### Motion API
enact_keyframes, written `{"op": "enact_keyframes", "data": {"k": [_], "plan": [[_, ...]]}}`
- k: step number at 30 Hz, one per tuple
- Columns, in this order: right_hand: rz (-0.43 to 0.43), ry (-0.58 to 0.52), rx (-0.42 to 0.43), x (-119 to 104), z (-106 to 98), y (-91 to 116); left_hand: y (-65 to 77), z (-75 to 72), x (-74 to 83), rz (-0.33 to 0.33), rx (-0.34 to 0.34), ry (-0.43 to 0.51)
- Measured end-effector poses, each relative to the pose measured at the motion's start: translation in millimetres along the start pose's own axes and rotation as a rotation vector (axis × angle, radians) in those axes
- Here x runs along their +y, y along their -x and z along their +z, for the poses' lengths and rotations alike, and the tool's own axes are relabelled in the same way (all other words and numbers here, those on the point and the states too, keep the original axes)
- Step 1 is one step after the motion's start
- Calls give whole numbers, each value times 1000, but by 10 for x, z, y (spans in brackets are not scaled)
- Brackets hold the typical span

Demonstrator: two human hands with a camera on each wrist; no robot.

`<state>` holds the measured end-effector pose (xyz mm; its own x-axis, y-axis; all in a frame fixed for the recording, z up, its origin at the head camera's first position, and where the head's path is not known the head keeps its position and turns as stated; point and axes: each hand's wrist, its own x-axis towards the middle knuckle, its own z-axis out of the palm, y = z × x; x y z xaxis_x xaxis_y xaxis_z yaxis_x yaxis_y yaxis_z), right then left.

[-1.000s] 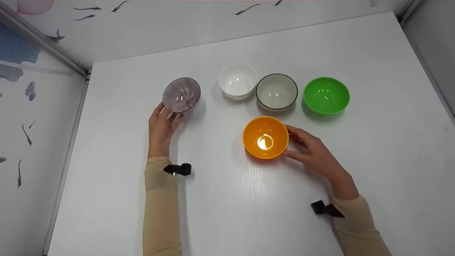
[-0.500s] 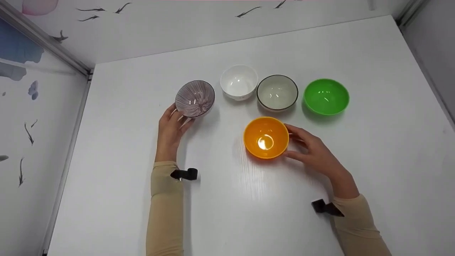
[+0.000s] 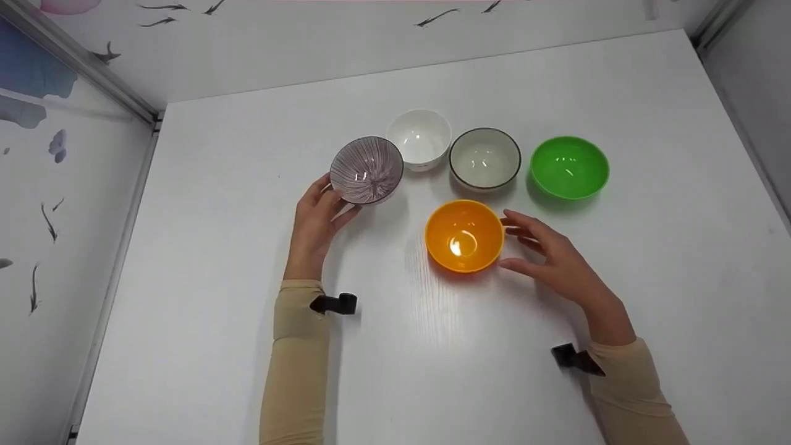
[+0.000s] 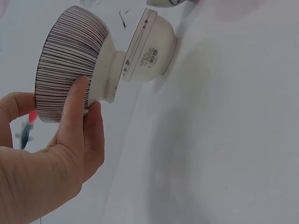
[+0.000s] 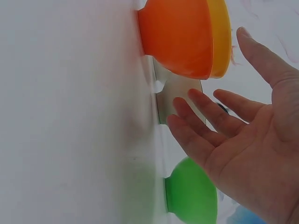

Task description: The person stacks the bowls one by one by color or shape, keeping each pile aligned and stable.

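Note:
My left hand grips a purple-striped bowl by its near left side. In the left wrist view the striped bowl is raised off the table, thumb and fingers around its wall and foot. Beside it in the head view, its rim overlaps the white bowl. An orange bowl stands upright on the table, nearer to me. My right hand is at its right side, fingers spread and relaxed. The right wrist view shows a gap between those fingers and the orange bowl.
A pale bowl with a dark rim stands right of the white one, behind the orange bowl. Further right is a green bowl. The white table meets patterned wall panels at the back and left.
My left hand has carried the striped bowl rightward, up to the white bowl. My right hand has let go of the orange bowl and drawn slightly back; that bowl stays in place.

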<state>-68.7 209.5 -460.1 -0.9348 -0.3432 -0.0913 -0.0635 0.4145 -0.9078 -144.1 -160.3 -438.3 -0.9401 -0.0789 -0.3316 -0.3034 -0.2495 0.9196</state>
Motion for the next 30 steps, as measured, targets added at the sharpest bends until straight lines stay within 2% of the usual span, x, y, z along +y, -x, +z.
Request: {"op": "enact_keyframes", "data": {"k": [8,13,21,30], "plan": [[-67,38,44,-85,-50,-30,69,87,-36,1,-59,16],[-79,70,65,-194,-70,-52,101,151,-51,-8,-86,32],[-124,104,107,-362,-96,-133,119,261,-58,-16,-133,16],[-150,117,99,-450,-61,-229,194,359,-24,-19,-164,-8]]}}
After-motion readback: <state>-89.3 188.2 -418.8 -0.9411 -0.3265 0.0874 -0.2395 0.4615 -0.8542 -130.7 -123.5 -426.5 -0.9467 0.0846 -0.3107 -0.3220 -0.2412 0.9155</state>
